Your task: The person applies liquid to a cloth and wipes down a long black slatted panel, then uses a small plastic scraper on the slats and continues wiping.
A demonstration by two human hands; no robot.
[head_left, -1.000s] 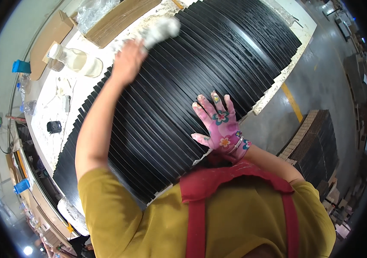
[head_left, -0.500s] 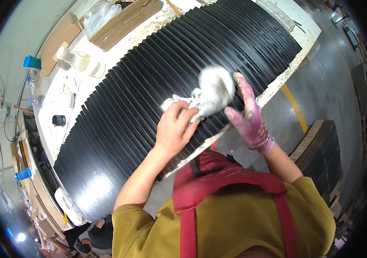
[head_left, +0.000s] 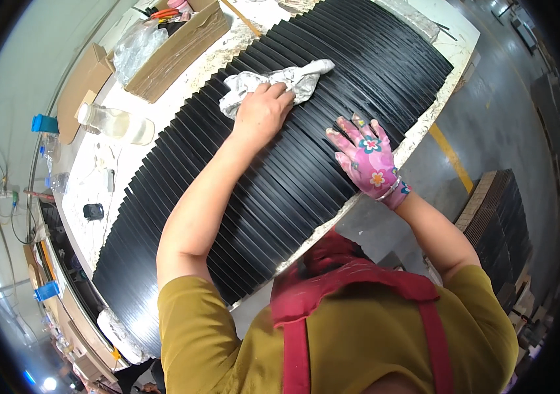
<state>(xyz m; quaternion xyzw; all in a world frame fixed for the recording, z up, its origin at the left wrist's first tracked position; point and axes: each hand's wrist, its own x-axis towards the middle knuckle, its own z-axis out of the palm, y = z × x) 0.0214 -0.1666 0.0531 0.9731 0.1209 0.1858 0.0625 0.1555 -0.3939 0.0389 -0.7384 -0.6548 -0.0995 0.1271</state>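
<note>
A long black sheet of narrow pleats lies across the white worktable. On its far part my bare left hand presses a crumpled white cloth, its fingers closed over the fabric. One end of the cloth trails off to the right of the fingers. My right hand, in a pink glove with printed flowers, rests flat on the pleats near the table's front edge, fingers spread. Nothing is in that hand.
A clear bottle of pale liquid lies on the table at the left, with a small black object nearer me. An open cardboard box holding plastic wrap stands beyond. Stacked dark sheets are on the floor at right.
The cloth, blurred and bunched between my hands before, now lies spread under my left hand, which has moved away from me. My right hand has come down onto the pleats.
</note>
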